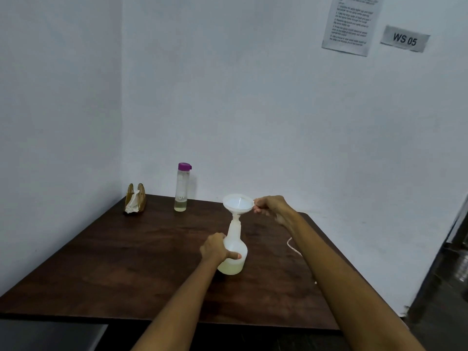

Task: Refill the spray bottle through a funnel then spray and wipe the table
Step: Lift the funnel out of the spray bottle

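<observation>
Two arms outstretched, left hand (215,249) gripping spray bottle (234,259), right hand (269,206) pinching funnel (238,203)

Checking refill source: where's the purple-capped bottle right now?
In the head view, the purple-capped bottle stands upright at the table's far edge near the wall corner, between the tissue holder on its left and the funnel on its right.

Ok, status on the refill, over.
Left hand grips bottle; right hand pinches funnel tab. Funnel seated in bottle neck, pale liquid low inside. Nothing in the way.
</observation>
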Action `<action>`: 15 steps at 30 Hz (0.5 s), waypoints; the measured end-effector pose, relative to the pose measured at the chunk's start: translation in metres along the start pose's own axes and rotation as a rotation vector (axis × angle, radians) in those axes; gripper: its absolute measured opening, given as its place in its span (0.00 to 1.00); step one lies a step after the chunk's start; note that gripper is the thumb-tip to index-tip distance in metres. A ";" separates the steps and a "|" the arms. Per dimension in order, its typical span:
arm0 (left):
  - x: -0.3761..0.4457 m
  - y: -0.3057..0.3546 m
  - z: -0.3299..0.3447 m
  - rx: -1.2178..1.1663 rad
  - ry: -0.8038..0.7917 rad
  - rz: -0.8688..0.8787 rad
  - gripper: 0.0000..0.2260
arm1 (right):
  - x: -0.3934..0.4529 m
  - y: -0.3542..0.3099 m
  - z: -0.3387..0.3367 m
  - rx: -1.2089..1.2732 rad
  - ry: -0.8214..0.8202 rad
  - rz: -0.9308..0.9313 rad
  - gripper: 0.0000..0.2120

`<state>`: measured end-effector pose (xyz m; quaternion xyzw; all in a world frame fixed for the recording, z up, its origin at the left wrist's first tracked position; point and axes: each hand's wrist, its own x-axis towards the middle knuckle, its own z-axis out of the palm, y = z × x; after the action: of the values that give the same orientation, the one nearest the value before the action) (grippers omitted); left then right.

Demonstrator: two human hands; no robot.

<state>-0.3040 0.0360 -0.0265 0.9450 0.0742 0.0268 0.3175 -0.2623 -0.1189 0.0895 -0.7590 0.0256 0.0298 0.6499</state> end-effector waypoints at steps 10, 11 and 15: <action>0.000 0.003 0.001 0.016 0.000 -0.008 0.35 | -0.001 -0.002 -0.003 -0.029 -0.015 -0.039 0.06; 0.000 0.003 0.001 0.015 0.001 -0.006 0.35 | -0.001 -0.003 -0.004 -0.056 -0.018 -0.038 0.06; -0.001 0.004 -0.001 0.013 -0.002 -0.012 0.35 | -0.003 0.000 -0.006 -0.075 -0.022 -0.026 0.07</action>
<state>-0.3047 0.0329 -0.0236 0.9466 0.0795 0.0234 0.3115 -0.2650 -0.1245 0.0906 -0.7826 0.0074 0.0306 0.6217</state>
